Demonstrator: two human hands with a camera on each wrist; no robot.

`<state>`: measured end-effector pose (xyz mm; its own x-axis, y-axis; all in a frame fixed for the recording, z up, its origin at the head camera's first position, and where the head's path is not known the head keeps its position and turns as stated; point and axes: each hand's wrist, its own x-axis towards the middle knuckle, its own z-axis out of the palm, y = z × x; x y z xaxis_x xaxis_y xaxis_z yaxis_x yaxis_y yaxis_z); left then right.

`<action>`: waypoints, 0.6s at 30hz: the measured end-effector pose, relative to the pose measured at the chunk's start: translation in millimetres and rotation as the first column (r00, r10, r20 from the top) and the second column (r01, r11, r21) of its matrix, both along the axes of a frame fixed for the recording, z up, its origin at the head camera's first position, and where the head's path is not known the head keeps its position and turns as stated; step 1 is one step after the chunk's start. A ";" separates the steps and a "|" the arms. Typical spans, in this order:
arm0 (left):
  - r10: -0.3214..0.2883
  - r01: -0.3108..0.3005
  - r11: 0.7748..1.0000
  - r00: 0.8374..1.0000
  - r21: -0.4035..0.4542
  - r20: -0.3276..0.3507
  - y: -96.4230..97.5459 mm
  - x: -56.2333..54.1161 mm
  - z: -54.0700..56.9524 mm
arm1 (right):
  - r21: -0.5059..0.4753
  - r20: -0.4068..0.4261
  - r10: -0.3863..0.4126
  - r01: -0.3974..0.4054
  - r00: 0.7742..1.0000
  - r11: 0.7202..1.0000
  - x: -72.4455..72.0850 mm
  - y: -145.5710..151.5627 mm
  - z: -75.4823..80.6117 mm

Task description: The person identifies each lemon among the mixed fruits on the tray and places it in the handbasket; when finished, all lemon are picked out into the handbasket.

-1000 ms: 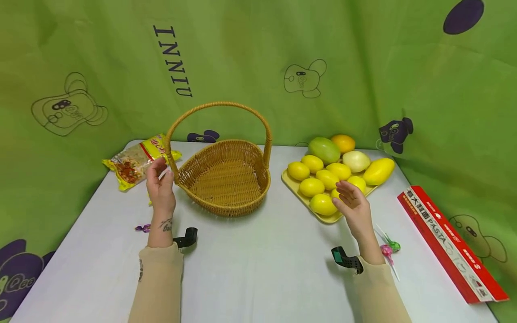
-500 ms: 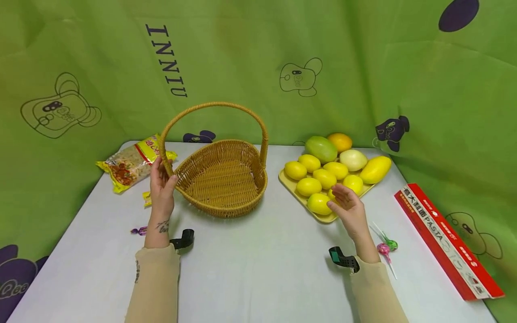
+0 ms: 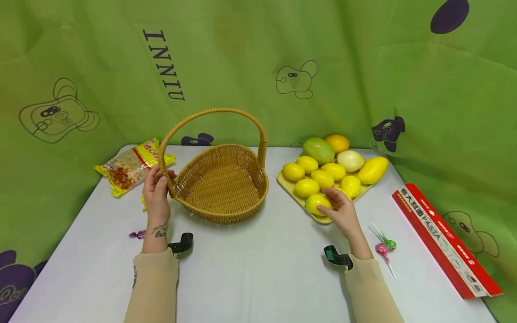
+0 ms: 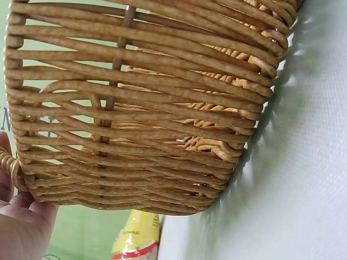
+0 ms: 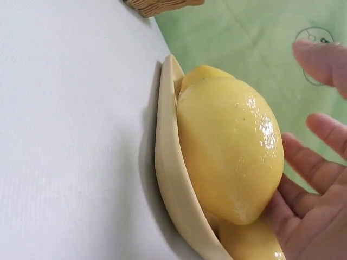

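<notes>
A wicker basket [image 3: 224, 188] with a tall arched handle stands left of the middle in the head view. My left hand [image 3: 156, 202] holds the foot of its handle, fingers behind and thumb in front. The basket's woven side [image 4: 162, 108] fills most of the left wrist view. At the right, a yellow tray [image 3: 294, 192] bears several lemons and other fruit. Beside the front lemon [image 3: 316, 204] is my right hand [image 3: 343, 215], its thumb and fingers spread around it without gripping. In the right wrist view the fingers [image 5: 312, 162] lie close behind that lemon [image 5: 227, 141].
A yellow snack bag [image 3: 131, 166] lies behind the left hand, with a purple-wrapped candy [image 3: 138, 234] nearer. Two lollipops [image 3: 383, 248] and a long red pasta box [image 3: 444, 242] lie at the right. A green curtain [image 3: 226, 67] bounds the table.
My left hand has moved onto the basket's handle and now holds it. My right hand has moved left and slightly down to the front lemon.
</notes>
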<state>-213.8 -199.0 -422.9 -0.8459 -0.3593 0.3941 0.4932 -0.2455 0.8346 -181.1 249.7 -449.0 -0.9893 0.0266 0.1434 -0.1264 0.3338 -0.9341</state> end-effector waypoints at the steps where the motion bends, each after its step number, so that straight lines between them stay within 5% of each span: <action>1: 0.001 -0.001 1.000 1.000 0.012 0.009 -0.2 0.3 0.1 | 0.019 0.008 -0.001 0.001 1.000 1.000 -1.0 -1.1 -0.3; 18: -0.023 0.014 0.990 0.998 0.138 0.065 -0.6 -0.7 -0.3 | 0.223 0.197 -0.078 0.033 0.977 0.974 -8.3 -17.5 -2.7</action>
<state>-214.5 -199.6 -423.2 -0.8757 -0.3899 0.2848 0.4318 -0.3684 0.8233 -189.4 232.2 -451.7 -0.9960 0.0732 -0.0515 0.0827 0.5325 -0.8424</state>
